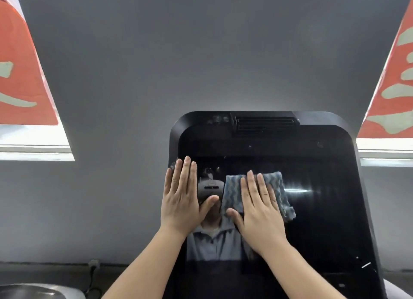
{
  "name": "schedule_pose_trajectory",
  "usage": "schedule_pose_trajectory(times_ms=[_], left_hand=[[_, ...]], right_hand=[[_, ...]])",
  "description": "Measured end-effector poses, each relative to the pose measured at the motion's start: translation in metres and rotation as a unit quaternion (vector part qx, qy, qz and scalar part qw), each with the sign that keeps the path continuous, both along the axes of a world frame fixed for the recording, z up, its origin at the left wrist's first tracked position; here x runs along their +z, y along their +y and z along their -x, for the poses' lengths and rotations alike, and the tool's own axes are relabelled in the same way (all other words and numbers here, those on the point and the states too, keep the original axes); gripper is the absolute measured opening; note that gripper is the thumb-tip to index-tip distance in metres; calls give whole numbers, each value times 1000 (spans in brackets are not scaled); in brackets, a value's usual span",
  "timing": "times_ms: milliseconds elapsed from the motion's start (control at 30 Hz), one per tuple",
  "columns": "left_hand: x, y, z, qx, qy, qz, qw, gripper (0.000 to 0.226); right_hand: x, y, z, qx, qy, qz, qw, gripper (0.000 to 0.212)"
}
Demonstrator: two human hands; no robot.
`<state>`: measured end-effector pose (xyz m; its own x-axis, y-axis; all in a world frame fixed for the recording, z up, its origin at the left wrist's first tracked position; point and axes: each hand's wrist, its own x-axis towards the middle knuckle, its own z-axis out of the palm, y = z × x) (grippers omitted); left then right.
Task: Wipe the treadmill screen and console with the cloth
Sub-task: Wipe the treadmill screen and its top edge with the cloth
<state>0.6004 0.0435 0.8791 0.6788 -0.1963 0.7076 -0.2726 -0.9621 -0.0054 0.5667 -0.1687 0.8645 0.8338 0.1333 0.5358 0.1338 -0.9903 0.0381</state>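
The treadmill's glossy black screen [317,209] fills the lower middle of the head view, set in a black console frame [201,117] with a vent slot [264,122] at its top. A blue-grey zigzag cloth [233,193] lies flat against the screen's left half. My right hand [259,211] presses on the cloth with straight fingers. My left hand [182,198] lies flat with straight fingers on the screen's left edge, beside the cloth, not touching it. The screen reflects a person in a blue shirt.
A grey wall [201,52] stands behind the console. Orange banners hang over bright windows at the left [20,75] and right [393,97]. A wall socket with a cable [93,265] sits low at the left, above a grey rounded object [40,292].
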Motion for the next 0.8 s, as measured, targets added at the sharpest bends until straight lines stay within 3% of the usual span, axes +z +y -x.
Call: schedule_pose_trajectory(times_ms=[267, 500, 700, 800], left_hand=[[0, -1, -1, 5, 4, -2, 1000, 97], [1, -2, 1, 0, 9, 1, 1000, 97], [3, 0, -1, -2, 5, 10, 1000, 96], [1, 1, 0, -1, -2, 14, 1000, 94]], right_hand=[[-130, 2, 105, 34, 2, -19, 999, 96], [-59, 4, 54, -7, 10, -30, 999, 90], [-125, 10, 101, 55, 7, -8, 998, 95], [-117, 13, 90, 63, 9, -18, 998, 90]])
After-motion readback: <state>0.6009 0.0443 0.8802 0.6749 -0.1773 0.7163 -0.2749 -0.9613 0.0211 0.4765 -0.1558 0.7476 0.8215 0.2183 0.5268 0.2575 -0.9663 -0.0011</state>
